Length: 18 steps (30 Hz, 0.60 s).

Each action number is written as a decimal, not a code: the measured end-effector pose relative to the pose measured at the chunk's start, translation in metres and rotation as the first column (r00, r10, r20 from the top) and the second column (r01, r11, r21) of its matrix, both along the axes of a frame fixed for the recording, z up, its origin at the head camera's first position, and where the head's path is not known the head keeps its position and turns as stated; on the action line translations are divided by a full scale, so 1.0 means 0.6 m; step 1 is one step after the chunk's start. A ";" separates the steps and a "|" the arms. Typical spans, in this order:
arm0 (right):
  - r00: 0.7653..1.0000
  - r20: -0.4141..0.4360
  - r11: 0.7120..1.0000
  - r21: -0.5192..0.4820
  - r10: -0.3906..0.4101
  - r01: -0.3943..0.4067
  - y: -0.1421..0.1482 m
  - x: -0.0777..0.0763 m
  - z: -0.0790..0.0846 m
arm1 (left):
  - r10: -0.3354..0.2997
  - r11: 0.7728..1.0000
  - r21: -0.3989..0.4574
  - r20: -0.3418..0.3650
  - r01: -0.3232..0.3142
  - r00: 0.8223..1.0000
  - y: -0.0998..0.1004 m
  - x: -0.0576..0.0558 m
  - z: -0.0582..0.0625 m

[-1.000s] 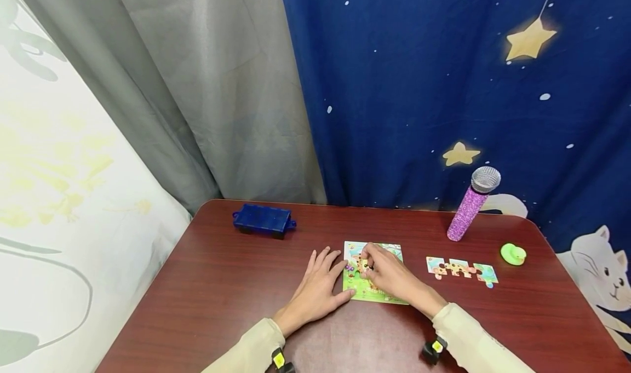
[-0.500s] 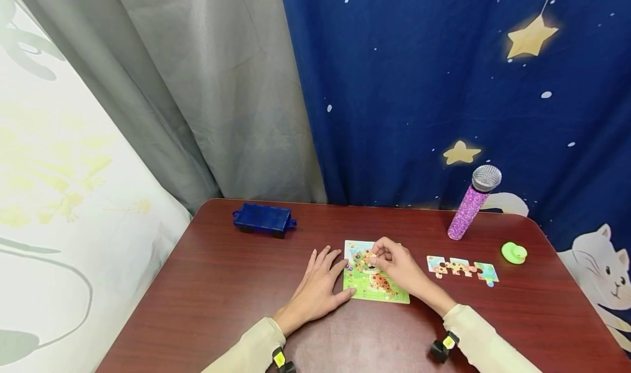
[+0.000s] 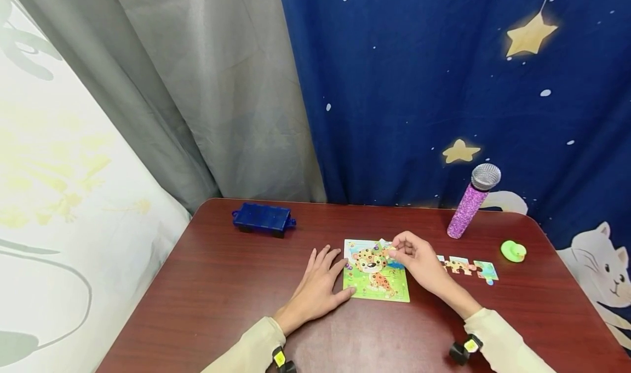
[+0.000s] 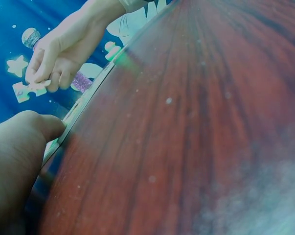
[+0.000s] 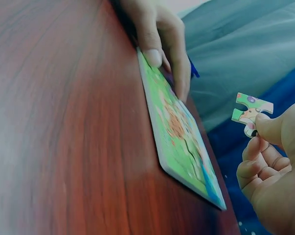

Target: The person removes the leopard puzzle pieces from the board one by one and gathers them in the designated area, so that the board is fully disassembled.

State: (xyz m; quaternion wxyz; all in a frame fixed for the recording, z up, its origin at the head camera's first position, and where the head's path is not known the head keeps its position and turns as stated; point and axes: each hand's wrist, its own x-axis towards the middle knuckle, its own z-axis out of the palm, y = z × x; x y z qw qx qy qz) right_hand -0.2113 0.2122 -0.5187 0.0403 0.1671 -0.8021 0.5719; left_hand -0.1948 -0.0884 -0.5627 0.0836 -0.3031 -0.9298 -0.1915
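A square jigsaw board (image 3: pixel 352 292) with a spotted cartoon leopard on green lies flat on the table. My left hand (image 3: pixel 315 291) rests at its left side, fingers spread, with the thumb and fingertips on its edge. Above the board's upper right part, my right hand (image 3: pixel 418 257) pinches a jigsaw piece (image 5: pixel 252 110) between thumb and fingers. Clear of the board in the right wrist view, that piece shows green, orange and a purple spot. To the right of the board, several loose jigsaw pieces (image 3: pixel 459 266) lie in a row, partly hidden by my right hand.
At the back left of the table (image 3: pixel 236 285) stands a blue toy wagon (image 3: pixel 263 218). A purple glitter microphone (image 3: pixel 467 211) stands at the back right, with a green toy duck (image 3: pixel 514 251) in front of it. Curtains hang behind the table.
My right hand has moved right from the middle of the board to its upper right, carrying the jigsaw piece and uncovering the leopard's face. My left hand has stayed still.
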 end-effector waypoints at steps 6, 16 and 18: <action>0.999 -0.021 0.999 0.016 -0.037 0.037 0.042 0.015 0.009 | 0.000 1.000 0.008 0.008 0.000 1.000 0.000 0.001 0.002; 0.997 -0.010 0.994 0.074 -0.082 0.082 0.111 0.048 0.004 | -0.006 1.000 0.030 0.007 0.006 1.000 -0.002 0.005 0.004; 0.996 -0.008 0.992 0.088 -0.085 0.086 0.125 0.053 0.002 | -0.004 1.000 0.031 0.008 0.004 1.000 -0.001 0.005 0.005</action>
